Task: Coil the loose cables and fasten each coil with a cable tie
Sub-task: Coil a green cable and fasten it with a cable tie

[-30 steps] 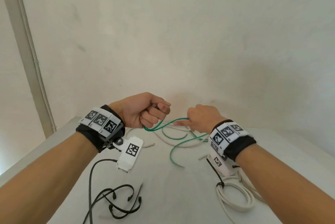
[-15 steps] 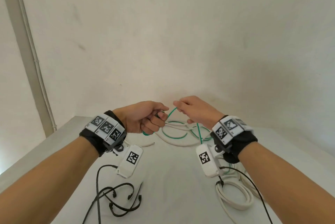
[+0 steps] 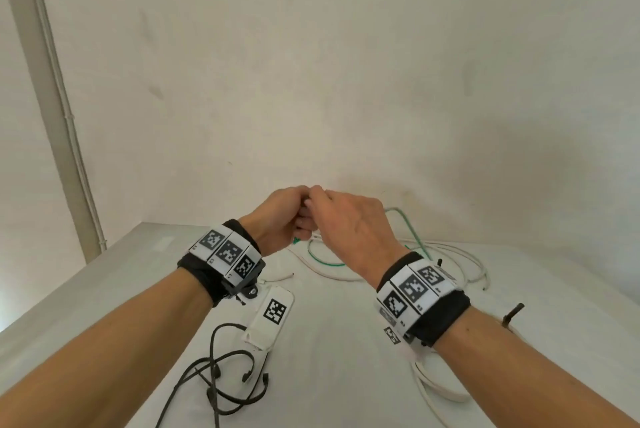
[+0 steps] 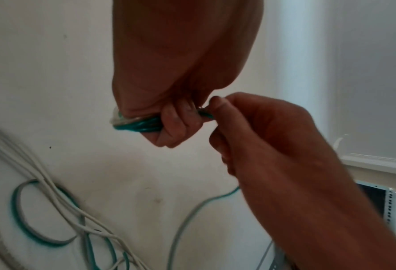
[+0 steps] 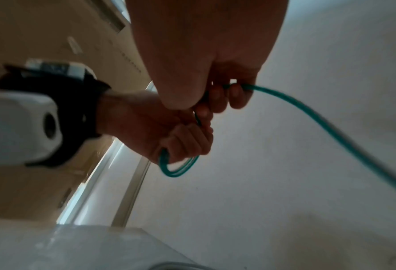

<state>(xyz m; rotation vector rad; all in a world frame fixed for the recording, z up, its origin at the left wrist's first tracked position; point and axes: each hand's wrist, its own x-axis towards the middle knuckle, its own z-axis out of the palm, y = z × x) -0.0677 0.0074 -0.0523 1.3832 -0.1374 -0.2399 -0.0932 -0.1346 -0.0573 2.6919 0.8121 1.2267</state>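
My left hand (image 3: 282,216) is raised above the white table (image 3: 332,341) and grips a small coil of the green cable (image 4: 139,127) in its curled fingers. Two or three green loops (image 5: 176,169) hang below that fist. My right hand (image 3: 346,223) is pressed against the left one and pinches the same green cable (image 5: 245,87) right beside the coil. The loose remainder of the green cable (image 3: 410,230) trails right and down to the table, where more of it (image 3: 325,263) lies among white cables (image 3: 467,261).
A tangled black cable (image 3: 221,389) lies at the near left of the table. A coiled white cable (image 3: 436,389) sits near right under my right forearm. A short black piece (image 3: 512,313) lies right of my right wrist. The wall stands close behind.
My right hand lifted a length of green cable from the table and brought it up to the left hand. Both hands have risen and now touch; the right wrist has turned palm down.
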